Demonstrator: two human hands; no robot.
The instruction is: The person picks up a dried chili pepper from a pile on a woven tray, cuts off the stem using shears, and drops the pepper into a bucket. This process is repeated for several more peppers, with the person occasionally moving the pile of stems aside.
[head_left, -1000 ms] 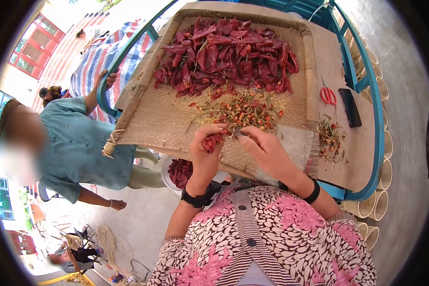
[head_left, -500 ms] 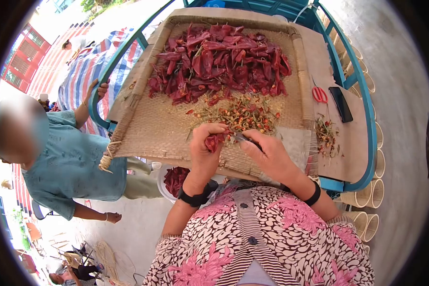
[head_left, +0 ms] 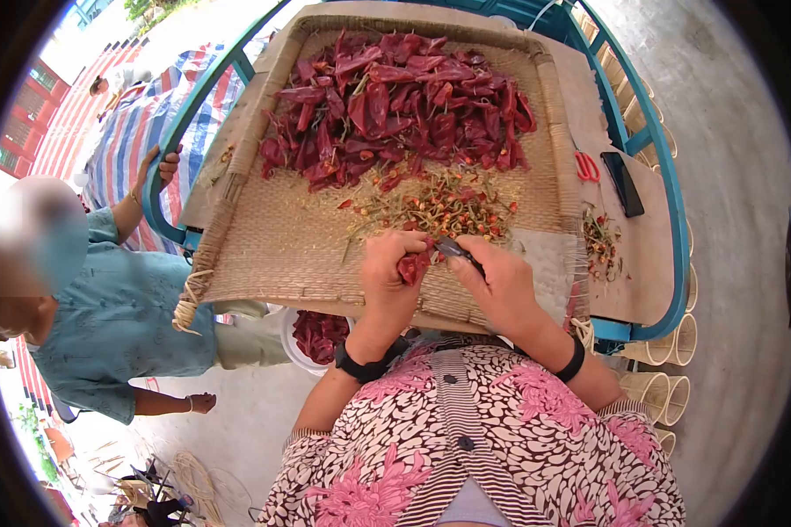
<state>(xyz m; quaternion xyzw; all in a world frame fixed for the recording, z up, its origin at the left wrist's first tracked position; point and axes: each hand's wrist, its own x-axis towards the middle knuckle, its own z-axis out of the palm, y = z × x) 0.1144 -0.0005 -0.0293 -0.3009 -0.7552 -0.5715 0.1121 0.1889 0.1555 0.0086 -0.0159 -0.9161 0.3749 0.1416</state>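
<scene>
Near six o'clock on a woven tray (head_left: 272,237), two bare hands meet over a dried red pepper (head_left: 411,268).

The left hand (head_left: 393,274) has its grip closed, thumb and fingers pinching the crumpled pepper; the right hand (head_left: 501,283) is also closed, its thumb and fingers pressed on a small dark tool (head_left: 453,249) whose tip reaches the pepper's upper end. Just beyond the hands lies a pile of stem scraps (head_left: 448,207); toward twelve o'clock spreads a large heap of red peppers (head_left: 395,105). Outside the tray at three o'clock are red-handled scissors (head_left: 587,167) and a black phone (head_left: 622,184); at seven, a white bowl (head_left: 289,338) holds more peppers.
</scene>
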